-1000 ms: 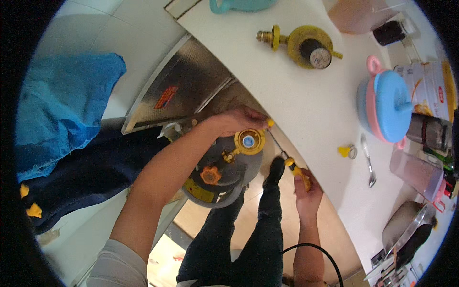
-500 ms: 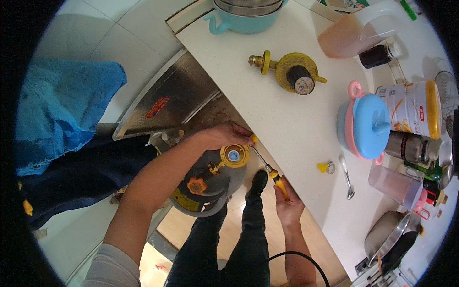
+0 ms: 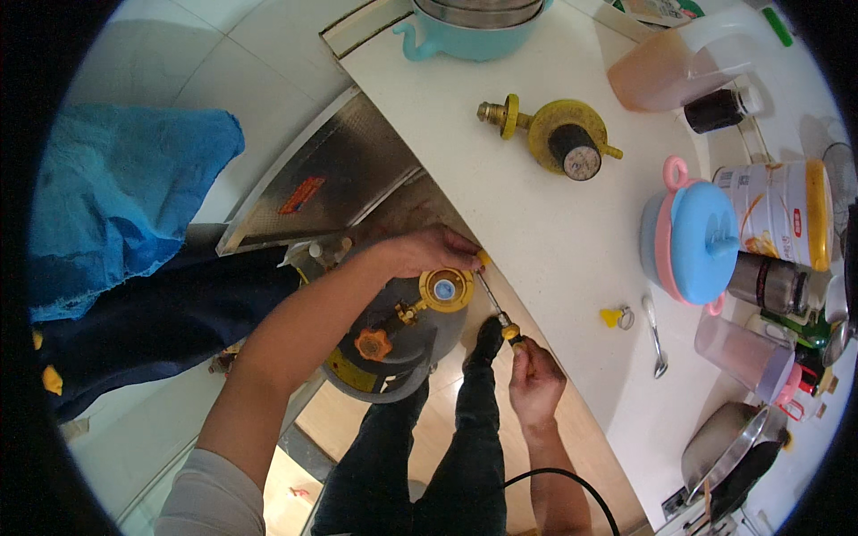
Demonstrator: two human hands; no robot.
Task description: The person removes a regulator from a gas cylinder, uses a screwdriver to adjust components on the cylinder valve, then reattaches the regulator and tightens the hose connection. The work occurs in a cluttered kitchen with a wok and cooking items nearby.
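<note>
Via remote rig, I see L hand [image 3: 435,251] pinching a yellow piece [image 3: 483,259] by the gold regulator [image 3: 447,288] over a grey cylinder [image 3: 427,332]; R hand [image 3: 538,384], fingers curled, grips screwdriver [image 3: 504,321]. Prob. mid-screwing; next turn needs steady seating.

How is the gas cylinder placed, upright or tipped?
Upright: the gas cylinder shows its round top and orange knob to the downward-looking camera.

Soft light covers the white countertop [image 3: 509,201]; left of it I see the metallic panel [image 3: 344,147] dim and a floor patch [image 3: 279,487] glaring. Fine detail looks soft; outlines bend toward blackness.
</note>
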